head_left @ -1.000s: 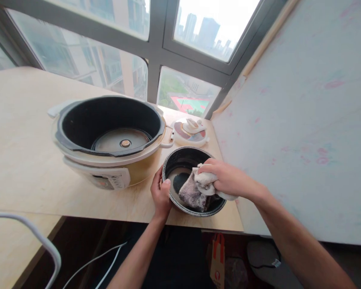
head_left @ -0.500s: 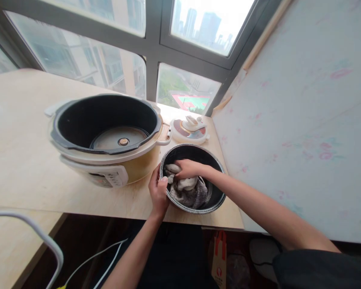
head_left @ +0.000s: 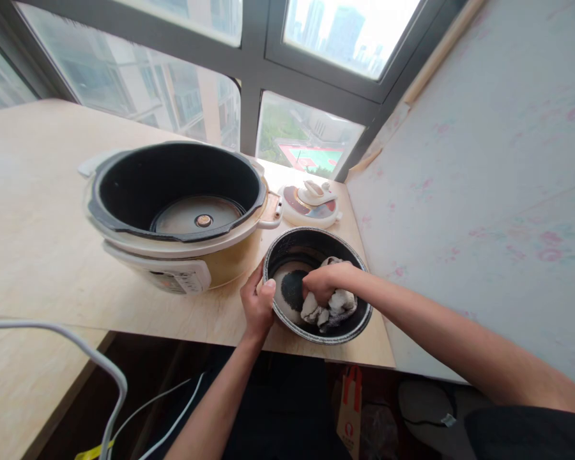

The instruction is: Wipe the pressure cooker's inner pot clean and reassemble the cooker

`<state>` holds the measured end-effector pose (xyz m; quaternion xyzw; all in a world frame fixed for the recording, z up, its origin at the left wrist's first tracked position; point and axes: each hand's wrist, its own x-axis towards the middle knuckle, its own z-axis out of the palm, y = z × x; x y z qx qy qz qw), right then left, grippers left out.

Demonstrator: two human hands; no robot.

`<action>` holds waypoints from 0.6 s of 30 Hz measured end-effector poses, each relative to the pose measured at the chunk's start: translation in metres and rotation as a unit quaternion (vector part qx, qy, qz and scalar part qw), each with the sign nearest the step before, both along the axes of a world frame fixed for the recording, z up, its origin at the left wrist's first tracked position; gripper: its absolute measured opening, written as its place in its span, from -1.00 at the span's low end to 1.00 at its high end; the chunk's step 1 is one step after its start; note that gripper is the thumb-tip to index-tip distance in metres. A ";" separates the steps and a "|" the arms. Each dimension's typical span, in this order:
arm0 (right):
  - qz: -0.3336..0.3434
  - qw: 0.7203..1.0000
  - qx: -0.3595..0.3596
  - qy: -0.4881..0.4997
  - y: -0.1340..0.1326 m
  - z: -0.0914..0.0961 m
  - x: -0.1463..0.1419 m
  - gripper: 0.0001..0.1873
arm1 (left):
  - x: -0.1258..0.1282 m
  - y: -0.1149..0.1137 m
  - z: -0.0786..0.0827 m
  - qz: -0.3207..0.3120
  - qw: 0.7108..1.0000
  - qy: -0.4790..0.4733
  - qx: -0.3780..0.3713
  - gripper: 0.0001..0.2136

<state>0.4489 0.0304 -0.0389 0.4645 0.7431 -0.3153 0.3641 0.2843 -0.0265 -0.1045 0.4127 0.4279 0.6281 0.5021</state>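
Note:
A black inner pot (head_left: 311, 246) stands near the front edge of the wooden table (head_left: 38, 255). My left hand (head_left: 257, 305) grips its left rim, thumb over the edge. My right hand (head_left: 324, 283) is down inside the pot, closed on a bunched grey-white cloth (head_left: 333, 306) pressed against the pot's bottom and near wall. A pale patch shows on the pot's floor to the left of the cloth.
The open electric cooker body (head_left: 177, 204) sits left of the pot, its heating plate showing. Its round lid (head_left: 310, 204) lies behind the pot by the window. A pale wall panel (head_left: 483, 191) closes the right side. White cables (head_left: 105, 377) hang at the lower left.
My right hand went from the pot's right rim down inside to the left, then swept the cloth back toward the middle and near side. My left hand kept its hold on the rim.

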 end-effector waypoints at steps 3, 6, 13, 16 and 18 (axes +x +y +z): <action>0.089 0.985 0.143 -0.023 -0.001 0.001 -0.002 -0.69 | -0.004 0.002 -0.001 -0.014 0.999 0.023 0.040 -0.64; 0.123 0.962 0.242 0.005 -0.004 0.001 -0.004 -0.71 | -0.007 0.003 0.000 -0.018 0.999 0.031 0.039 -0.65; 0.025 0.928 0.340 0.148 0.007 -0.018 -0.012 -0.66 | -0.006 0.003 -0.002 -0.040 0.998 0.025 0.039 -0.57; -0.154 0.907 0.273 0.281 0.008 -0.023 -0.024 -0.73 | -0.004 0.003 -0.002 -0.037 0.999 0.006 0.032 -0.56; -0.222 0.889 0.235 0.324 0.001 -0.021 -0.031 -0.84 | -0.002 0.003 -0.002 -0.029 0.999 -0.004 0.026 -0.55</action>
